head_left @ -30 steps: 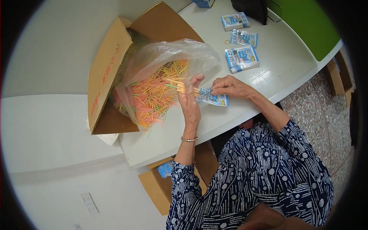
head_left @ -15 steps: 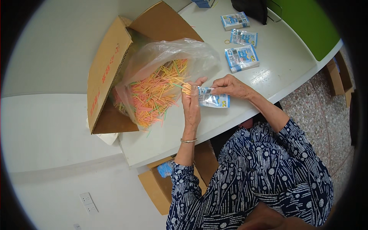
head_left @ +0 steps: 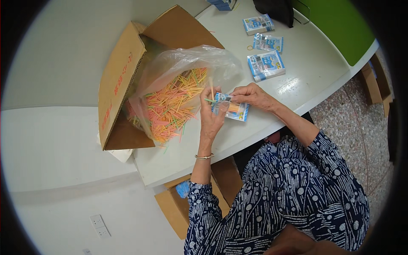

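A small clear packet with blue-and-white striped ends (head_left: 238,114) is held between my hands above the table, with several thin orange and yellow sticks showing inside it. My left hand (head_left: 211,118) is closed around its left end; a pale stick (head_left: 212,88) and a green stick (head_left: 208,100) poke out by those fingers. At the packet's top edge, my right hand (head_left: 256,97) pinches the film between thumb and fingers. Left of my hands, a heap of thin pink, yellow, orange and green sticks (head_left: 172,106) spills from a clear plastic bag (head_left: 187,55).
The bag lies in a tipped cardboard box (head_left: 121,85) on the white table (head_left: 308,76). Flat blue-and-white packets (head_left: 266,66) lie in piles farther back, beside a rubber band (head_left: 250,48). A black bag (head_left: 276,10) sits behind them. Below the table edge stands an open carton (head_left: 174,208).
The bunch of sticks at my left fingers has gone into the packet, apart from a couple still poking out. The packet has tilted, and my left hand has turned slightly.
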A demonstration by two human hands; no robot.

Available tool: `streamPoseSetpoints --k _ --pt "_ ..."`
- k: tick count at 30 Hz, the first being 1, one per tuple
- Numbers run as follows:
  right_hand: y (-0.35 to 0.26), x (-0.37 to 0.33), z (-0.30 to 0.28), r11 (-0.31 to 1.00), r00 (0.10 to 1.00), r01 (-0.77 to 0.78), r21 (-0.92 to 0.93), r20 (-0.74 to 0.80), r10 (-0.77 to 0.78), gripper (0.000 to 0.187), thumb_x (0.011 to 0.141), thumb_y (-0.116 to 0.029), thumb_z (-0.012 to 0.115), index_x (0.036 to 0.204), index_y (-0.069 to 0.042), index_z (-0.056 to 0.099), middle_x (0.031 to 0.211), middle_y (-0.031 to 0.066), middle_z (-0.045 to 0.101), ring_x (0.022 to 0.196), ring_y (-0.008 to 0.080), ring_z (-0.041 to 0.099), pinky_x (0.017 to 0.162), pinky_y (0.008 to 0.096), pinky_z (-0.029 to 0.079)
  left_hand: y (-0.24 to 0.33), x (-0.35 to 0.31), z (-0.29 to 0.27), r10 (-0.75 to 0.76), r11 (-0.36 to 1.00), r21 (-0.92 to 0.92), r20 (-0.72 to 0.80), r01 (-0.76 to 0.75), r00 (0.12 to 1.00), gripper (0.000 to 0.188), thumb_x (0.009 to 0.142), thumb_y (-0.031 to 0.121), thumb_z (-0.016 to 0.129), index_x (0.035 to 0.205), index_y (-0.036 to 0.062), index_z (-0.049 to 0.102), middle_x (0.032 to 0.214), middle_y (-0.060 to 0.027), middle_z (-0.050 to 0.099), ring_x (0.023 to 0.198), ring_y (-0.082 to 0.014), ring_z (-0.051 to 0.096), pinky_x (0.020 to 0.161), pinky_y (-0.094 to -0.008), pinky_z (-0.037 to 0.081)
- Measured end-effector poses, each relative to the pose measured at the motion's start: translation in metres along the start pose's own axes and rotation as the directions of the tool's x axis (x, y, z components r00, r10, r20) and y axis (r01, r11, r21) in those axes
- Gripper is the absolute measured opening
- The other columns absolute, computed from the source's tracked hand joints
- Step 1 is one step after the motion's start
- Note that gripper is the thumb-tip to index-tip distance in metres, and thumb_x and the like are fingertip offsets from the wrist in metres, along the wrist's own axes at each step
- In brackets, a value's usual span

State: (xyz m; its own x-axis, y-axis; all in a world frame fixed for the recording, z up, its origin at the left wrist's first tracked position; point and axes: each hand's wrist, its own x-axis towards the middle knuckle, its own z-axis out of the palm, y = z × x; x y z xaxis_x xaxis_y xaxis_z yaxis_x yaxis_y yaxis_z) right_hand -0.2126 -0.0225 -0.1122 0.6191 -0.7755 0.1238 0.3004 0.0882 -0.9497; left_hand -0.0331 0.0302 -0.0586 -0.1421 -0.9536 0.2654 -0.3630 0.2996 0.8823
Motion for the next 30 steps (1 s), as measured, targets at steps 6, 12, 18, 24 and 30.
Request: streamPoseSetpoints --k 6,12,18,24,30 --pt "0.003 0.001 -0.001 1.000 0.999 -0.006 -0.003 -0.052 0.005 0.027 0.085 -0.017 0.064 0.103 0.003 0.067 0.090 0.0046 0.067 0.083 0.0057 0.057 0.075 0.0200 0.045 0.014 0.007 -0.004 -0.276 0.879 -0.403 0.007 0.256 0.961 0.045 0.094 0.027 0.053 0.125 0.0001 0.034 0.119 -0.0161 0.052 0.112 -0.0222 0.050 0.096 -0.0337 0.040" --pt "-0.003 0.002 -0.002 0.995 0.992 -0.050 0.087 -0.114 0.060 0.029 0.085 -0.018 0.065 0.106 0.002 0.065 0.093 0.0049 0.068 0.085 0.0058 0.057 0.076 0.0194 0.046 0.009 0.005 -0.002 -0.221 0.951 -0.249 -0.137 0.182 0.966 0.033 0.095 0.023 0.050 0.118 -0.0002 0.050 0.112 -0.0104 0.057 0.102 -0.0159 0.054 0.090 -0.0275 0.042" --pt "-0.003 -0.002 0.001 0.995 0.996 -0.037 0.089 -0.083 0.045 0.030 0.085 -0.017 0.065 0.108 0.002 0.065 0.093 0.0052 0.067 0.087 0.0071 0.058 0.078 0.0208 0.046 0.014 -0.001 0.006 -0.109 0.988 0.101 -0.041 0.113 0.993 0.029 0.092 0.010 0.053 0.119 -0.0017 0.051 0.110 -0.0088 0.059 0.095 -0.0140 0.057 0.081 -0.0255 0.046" --pt "-0.026 -0.011 -0.002 0.975 0.975 -0.179 -0.127 0.107 0.193 0.032 0.079 -0.024 0.071 0.098 0.001 0.068 0.087 0.0048 0.068 0.077 0.0057 0.059 0.070 0.0202 0.046 0.021 -0.002 0.011 -0.220 0.960 -0.200 -0.110 0.196 0.969 0.036 0.088 0.000 0.057 0.122 -0.0033 0.045 0.108 -0.0132 0.059 0.095 -0.0122 0.058 0.080 -0.0231 0.048" --pt "-0.016 -0.016 -0.002 0.974 0.973 -0.203 -0.100 0.088 0.212 0.029 0.078 -0.027 0.072 0.089 -0.001 0.069 0.074 0.0030 0.067 0.063 0.0038 0.056 0.057 0.0201 0.043 0.020 -0.007 0.021 -0.241 0.907 -0.360 -0.024 0.217 0.970 0.045 0.085 -0.003 0.058 0.125 -0.0029 0.036 0.102 -0.0137 0.058 0.093 -0.0142 0.058 0.079 -0.0239 0.049"
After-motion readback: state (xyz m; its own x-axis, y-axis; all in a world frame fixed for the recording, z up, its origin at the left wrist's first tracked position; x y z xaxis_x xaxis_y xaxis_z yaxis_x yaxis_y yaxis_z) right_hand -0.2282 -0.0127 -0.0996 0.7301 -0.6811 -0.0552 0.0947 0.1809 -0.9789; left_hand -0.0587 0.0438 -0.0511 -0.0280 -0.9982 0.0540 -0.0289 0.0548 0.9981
